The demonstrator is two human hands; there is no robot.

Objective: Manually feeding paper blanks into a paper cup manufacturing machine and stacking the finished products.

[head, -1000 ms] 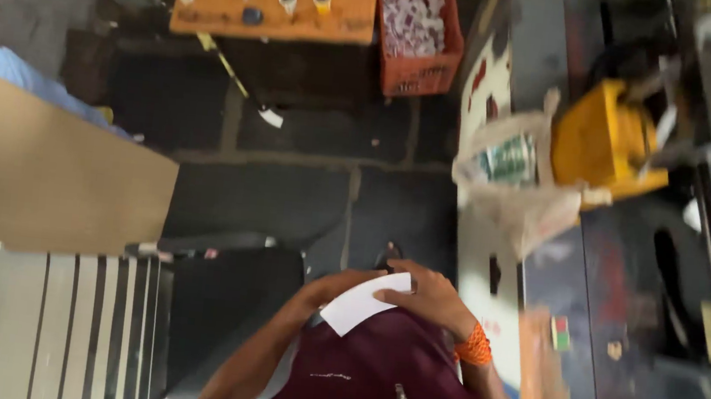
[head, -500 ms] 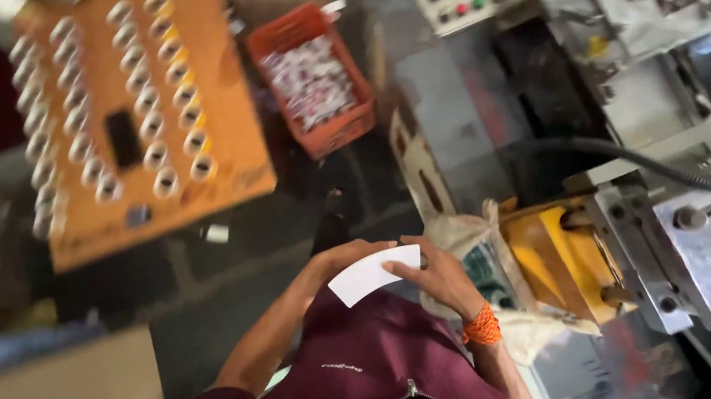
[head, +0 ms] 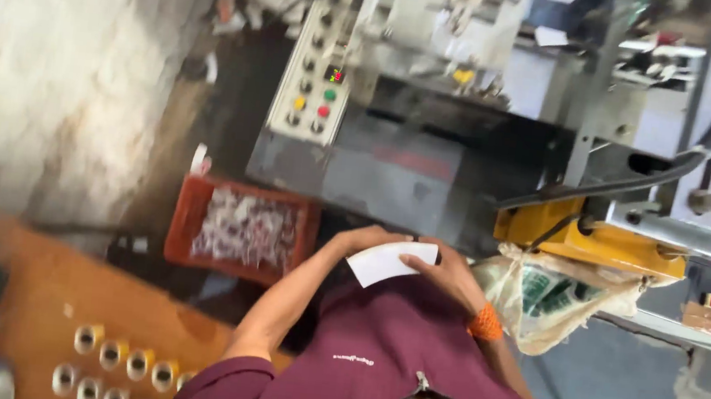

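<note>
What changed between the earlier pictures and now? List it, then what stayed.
Only the view swung: the orange crate slid from the top of the picture to middle left, and the control panel and grey machine came into view. Nothing was taken or let go. The left hand and right hand still hold the white card at the chest.

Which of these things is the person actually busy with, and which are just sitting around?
In hand:
- white card, held between both hands
- left hand, on the card's left edge
- right hand, on its right side

Lying about:
- red crate of small pale pieces
- control panel with coloured buttons
- plastic bag under the yellow machine part
- orange board with metal cylinders
</note>
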